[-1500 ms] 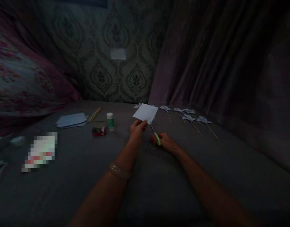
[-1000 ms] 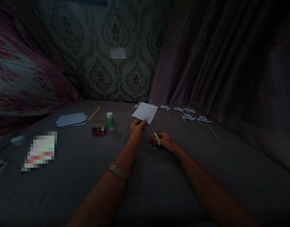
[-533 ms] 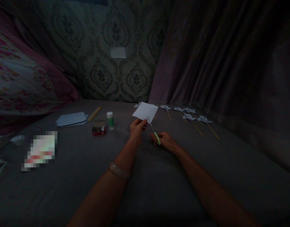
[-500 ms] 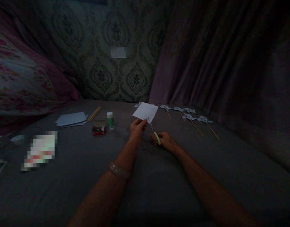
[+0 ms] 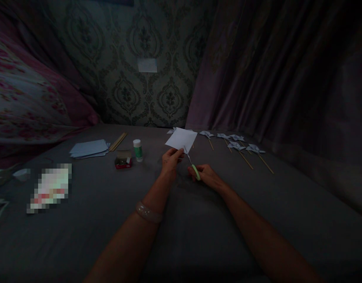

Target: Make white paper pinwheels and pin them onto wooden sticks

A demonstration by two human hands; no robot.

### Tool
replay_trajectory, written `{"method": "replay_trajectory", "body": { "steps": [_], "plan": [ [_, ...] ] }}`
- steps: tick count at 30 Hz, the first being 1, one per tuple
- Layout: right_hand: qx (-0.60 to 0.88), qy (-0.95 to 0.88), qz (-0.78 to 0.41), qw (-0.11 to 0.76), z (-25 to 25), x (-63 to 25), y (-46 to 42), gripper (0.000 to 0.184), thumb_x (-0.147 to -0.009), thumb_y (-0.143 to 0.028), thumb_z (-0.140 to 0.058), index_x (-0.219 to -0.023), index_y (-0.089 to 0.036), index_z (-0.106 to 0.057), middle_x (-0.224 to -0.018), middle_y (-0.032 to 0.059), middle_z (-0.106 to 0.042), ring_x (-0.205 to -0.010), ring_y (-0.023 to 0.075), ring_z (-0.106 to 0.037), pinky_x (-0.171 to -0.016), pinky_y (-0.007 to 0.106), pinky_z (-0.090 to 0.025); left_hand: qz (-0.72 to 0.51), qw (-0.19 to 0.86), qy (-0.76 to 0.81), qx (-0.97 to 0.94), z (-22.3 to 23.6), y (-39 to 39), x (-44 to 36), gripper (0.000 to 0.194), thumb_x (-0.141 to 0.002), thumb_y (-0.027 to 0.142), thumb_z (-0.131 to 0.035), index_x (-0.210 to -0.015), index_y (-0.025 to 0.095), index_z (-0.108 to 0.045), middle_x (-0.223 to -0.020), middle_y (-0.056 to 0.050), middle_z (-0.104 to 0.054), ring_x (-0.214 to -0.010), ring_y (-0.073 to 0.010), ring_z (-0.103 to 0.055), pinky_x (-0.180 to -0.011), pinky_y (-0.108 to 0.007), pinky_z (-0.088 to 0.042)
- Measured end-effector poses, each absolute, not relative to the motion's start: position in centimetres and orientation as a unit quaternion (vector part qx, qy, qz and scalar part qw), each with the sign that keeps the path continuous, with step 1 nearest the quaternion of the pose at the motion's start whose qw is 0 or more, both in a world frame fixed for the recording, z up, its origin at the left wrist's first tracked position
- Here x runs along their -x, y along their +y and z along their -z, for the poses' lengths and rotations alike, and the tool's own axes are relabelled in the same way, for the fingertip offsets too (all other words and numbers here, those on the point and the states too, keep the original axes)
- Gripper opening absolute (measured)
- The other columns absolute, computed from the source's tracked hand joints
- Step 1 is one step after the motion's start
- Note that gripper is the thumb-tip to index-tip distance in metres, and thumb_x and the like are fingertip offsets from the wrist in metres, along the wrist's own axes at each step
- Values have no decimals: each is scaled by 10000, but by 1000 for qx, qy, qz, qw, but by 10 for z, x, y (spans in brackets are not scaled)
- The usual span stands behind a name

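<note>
Counted one white sheet [image 5: 181, 137], one pair of green-handled scissors [image 5: 196, 173], one green tube [image 5: 138, 152], one open red box [image 5: 123, 165] and at least five paper pinwheels [image 5: 255, 149] on sticks. Sheet sat mid-view, between tube and pinwheels. Left hand [image 5: 171, 160] pinched its near edge, thumb on top. Right hand [image 5: 206, 175] was curled around the scissors' handle, blades at the sheet's near corner; could not tell how far the blades were spread.
</note>
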State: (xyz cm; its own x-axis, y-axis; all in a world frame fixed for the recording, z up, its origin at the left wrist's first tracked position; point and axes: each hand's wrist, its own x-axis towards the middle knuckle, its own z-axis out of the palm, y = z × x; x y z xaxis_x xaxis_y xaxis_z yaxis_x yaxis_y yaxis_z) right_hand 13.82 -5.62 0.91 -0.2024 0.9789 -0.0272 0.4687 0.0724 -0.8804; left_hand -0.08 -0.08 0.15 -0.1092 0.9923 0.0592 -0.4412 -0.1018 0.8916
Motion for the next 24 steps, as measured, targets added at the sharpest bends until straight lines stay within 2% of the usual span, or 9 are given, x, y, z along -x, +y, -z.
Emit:
{"method": "replay_trajectory", "body": {
  "steps": [24],
  "plan": [
    [567, -636, -398, 340, 0, -135, -52, 495, -631, -632, -625, -515, -158, -545, -504, -22, -494, -492, 85, -402, -496, 235, -303, -656, 545, 366, -372, -2, -2, 2, 249, -537, 314, -780, -649, 165, -615, -644, -3, -610, -588, -101, -543, -534, -217, -375]
  ]
}}
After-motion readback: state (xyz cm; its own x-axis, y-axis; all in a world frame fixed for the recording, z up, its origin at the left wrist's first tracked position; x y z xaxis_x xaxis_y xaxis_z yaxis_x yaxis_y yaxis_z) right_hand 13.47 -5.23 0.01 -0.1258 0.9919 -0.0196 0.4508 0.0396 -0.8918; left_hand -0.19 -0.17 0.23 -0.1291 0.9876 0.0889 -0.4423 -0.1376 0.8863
